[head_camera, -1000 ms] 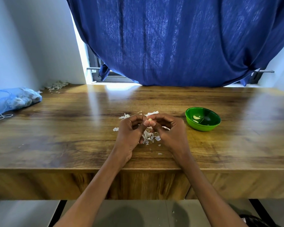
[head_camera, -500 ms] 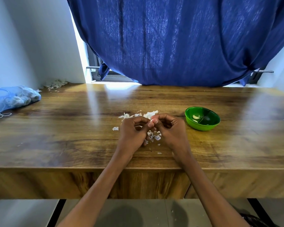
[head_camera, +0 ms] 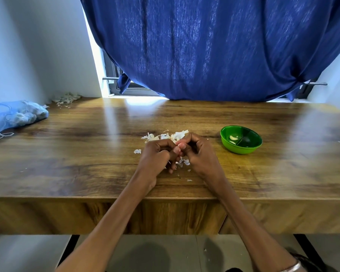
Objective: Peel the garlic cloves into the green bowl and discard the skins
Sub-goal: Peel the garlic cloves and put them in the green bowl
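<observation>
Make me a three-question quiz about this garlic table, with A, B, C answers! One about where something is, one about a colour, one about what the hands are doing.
1. Where is the bowl?
A. right of the hands
B. left of the hands
C. on the floor

2. What colour is the curtain?
A. red
B. blue
C. yellow

3. What are the left hand and right hand doing?
A. lying flat and apart
B. lifting the bowl
C. curled together, fingertips meeting over the skins

Answers: 1 A, the bowl sits on the table to their right. 2 B, dark blue cloth covers the window. 3 C, fingers curl inward and touch.
</observation>
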